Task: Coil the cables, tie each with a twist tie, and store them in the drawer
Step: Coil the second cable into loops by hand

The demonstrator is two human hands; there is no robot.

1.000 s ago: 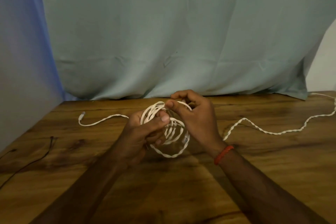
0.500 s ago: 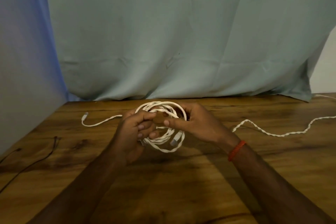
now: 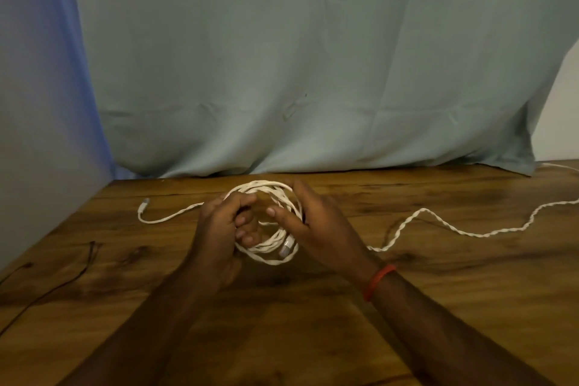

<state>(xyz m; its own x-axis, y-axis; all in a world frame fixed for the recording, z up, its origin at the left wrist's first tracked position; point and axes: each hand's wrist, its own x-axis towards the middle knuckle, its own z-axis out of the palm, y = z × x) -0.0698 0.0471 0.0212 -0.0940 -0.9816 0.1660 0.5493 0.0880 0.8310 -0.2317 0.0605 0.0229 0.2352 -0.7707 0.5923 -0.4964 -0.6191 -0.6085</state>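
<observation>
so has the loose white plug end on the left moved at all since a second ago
No. The plug end lies at the same spot on the table, just inside its left edge below the curtain hem; slight frame shifts look like head motion.

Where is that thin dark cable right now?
In the head view, the thin dark cable lies untouched at the wooden table's near-left edge, well left of the left hand.

No text, label, brand, number or sign can be read anywhere in the frame, neither on the cloth across the top nor on the table below.
</observation>
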